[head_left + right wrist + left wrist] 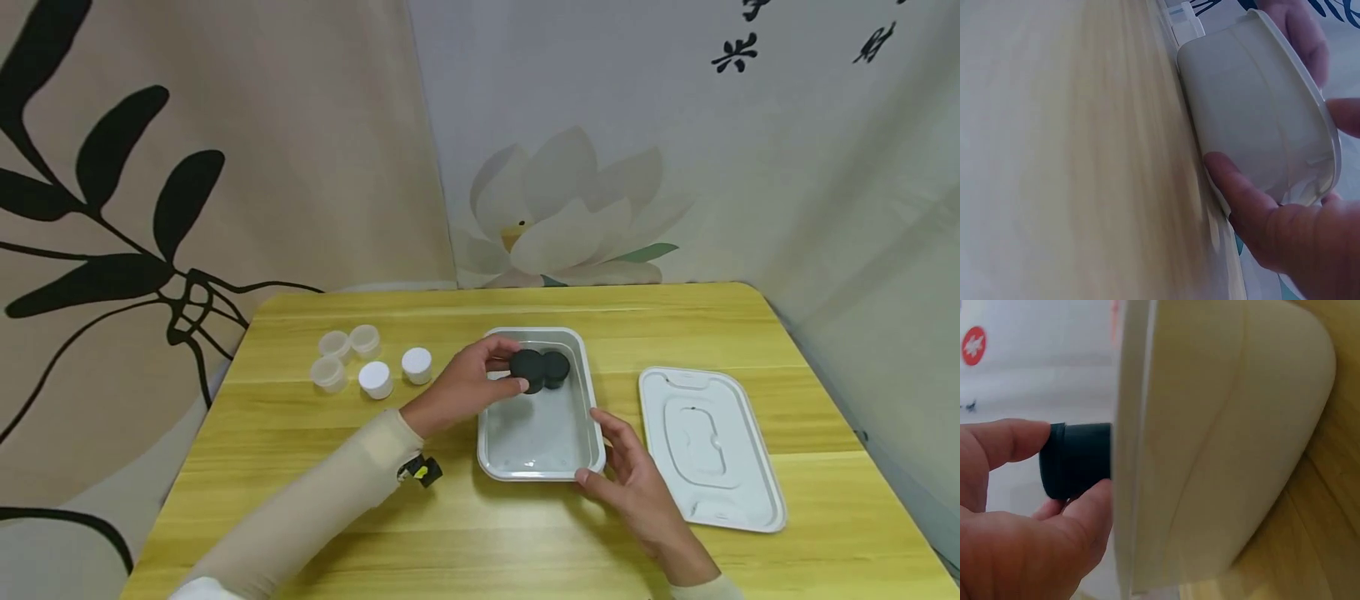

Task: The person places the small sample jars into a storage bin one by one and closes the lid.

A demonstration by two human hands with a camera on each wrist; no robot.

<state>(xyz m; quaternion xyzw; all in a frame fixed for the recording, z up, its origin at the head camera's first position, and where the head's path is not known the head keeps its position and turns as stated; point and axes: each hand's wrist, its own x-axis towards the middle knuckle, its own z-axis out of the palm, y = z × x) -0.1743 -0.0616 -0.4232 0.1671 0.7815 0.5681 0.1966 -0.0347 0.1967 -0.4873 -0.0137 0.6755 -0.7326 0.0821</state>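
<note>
My left hand (474, 377) reaches over the far part of a white plastic box (542, 474) and pinches a small black lidded jar (527, 367). In the left wrist view, thumb and fingers press on the dark jar (1079, 459) from both sides, just above the box rim. Inside the box, a second black jar (557, 369) stands right beside the first. My right hand (633, 483) holds the box at its near right corner. Seen from the right wrist, its thumb (1241, 184) lies along the box wall (1247, 112) and fingers reach the rim.
A white box lid (705, 450) lies flat to the right of the box. To the left stand two white-capped jars (375, 380) and several translucent jars (329, 373). A printed curtain (570, 167) hangs behind the wooden table (420, 533).
</note>
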